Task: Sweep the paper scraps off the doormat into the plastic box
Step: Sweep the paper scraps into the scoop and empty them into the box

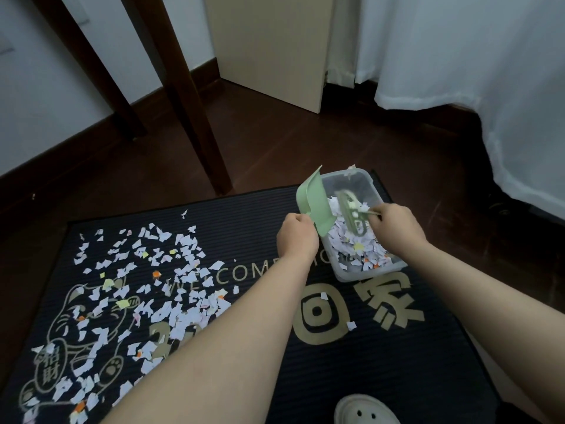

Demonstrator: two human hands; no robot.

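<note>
A black doormat (382, 356) with gold lettering lies on the floor. Many white, yellow and orange paper scraps (153, 286) cover its left half. On its far right corner stands a clear plastic box (368, 275), partly filled with scraps. My left hand (296, 237) grips a pale green dustpan (315, 203), tipped on edge over the box's left rim. My right hand (397, 226) holds a small green brush (351, 215), blurred, over the scraps inside the box.
Two dark wooden furniture legs (195, 117) stand beyond the mat on the dark wood floor. A beige panel (275, 50) and white curtains (458, 56) are behind the box. A light shoe (363, 411) rests on the mat's near edge.
</note>
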